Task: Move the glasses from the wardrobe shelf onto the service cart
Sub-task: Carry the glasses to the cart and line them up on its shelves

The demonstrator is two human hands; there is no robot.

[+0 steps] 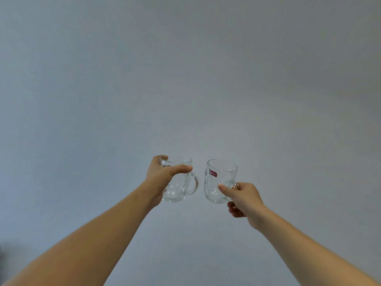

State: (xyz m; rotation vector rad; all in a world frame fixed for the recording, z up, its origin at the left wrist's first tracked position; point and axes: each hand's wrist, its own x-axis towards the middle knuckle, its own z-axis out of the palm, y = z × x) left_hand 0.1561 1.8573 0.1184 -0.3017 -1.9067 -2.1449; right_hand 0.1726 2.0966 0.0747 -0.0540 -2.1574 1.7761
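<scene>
2 bare arms reach forward and up in front of a plain pale grey-blue wall, each hand carrying 1 glass. the left hand grasps a clear, rounded glass mug with a curved handle around its upper body, thumb laid across the near side just below the rim and fingers wrapped round the far side; the mug's handle sticks out to the right, free of the hand. the right hand grasps a second clear glass mug with a small dark red label by its handle, which sits on the mug's right side, with the thumb stretched forward against the glass and the other fingers curled under and behind the handle. this second mug tilts a little, its rim leaning left. both mugs look empty and are held in the air, near each other but apart, with a gap of wall showing between the left mug's handle and the labelled mug's side. the red label faces the camera near the rim on the left of its mug.
</scene>
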